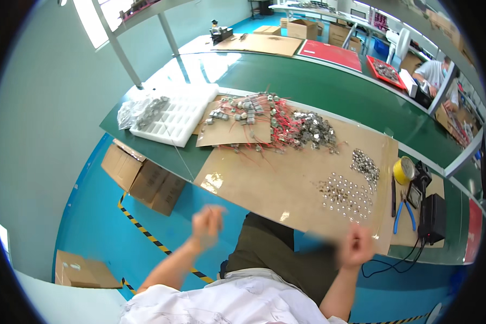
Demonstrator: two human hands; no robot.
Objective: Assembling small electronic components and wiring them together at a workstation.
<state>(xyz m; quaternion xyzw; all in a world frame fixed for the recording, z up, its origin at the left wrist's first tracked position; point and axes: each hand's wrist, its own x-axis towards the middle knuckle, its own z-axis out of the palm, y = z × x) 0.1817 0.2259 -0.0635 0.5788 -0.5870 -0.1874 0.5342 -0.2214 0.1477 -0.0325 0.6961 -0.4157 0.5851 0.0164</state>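
My left hand point(207, 224) is held in the air off the table's front edge, above the floor. Motion smears its fingers, so their grip does not show. At the near right edge, my right hand point(357, 246) is curled closed; anything inside it is hidden. Just beyond it on the brown cardboard sheet point(264, 183) lie many small round silvery metal pieces point(348, 197), spread out singly. A denser heap of the same pieces point(365, 164) sits farther back. Behind, a pile of small metal parts point(314, 129) adjoins parts with red wires point(283, 121).
At right are blue-handled pliers point(404, 216), a yellow solder spool point(404, 170) and a black box point(432, 217) with cables. A white divided tray point(170, 121) with a plastic bag point(137, 113) stands at left. A cardboard box point(146, 178) is below. Another person point(434, 75) sits far right.
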